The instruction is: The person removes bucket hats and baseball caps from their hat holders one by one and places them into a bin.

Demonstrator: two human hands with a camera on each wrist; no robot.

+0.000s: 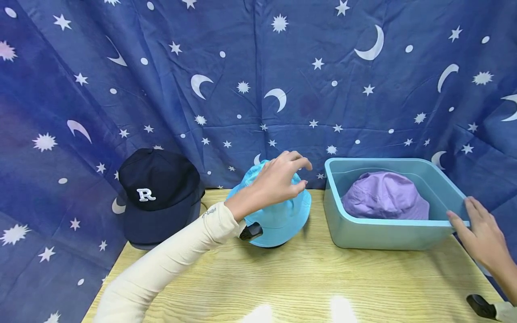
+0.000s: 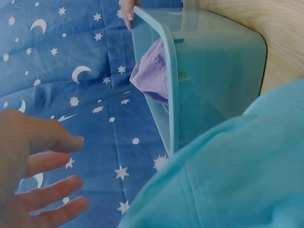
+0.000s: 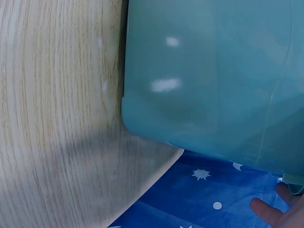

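A light-blue bucket hat [image 1: 282,224] sits on the table, partly covered by my left hand [image 1: 278,175]. That hand is over the hat with its fingers spread and loosely bent, holding nothing; the left wrist view shows a gap between the fingers [image 2: 61,190] and the hat's fabric [image 2: 228,175]. At the right, my right hand [image 1: 484,229] holds the rim at the near right corner of a blue-green plastic bin [image 1: 375,235]. Inside the bin lies a purple hat [image 1: 385,197]. In the right wrist view only some fingertips [image 3: 266,211] show beside the bin's lip.
A dark navy cap [image 1: 161,193] with a white letter R stands at the table's left back. Behind the light wooden table [image 1: 323,278] hangs a blue curtain [image 1: 250,58] with stars and moons. The table's right edge runs below the bin's right end.
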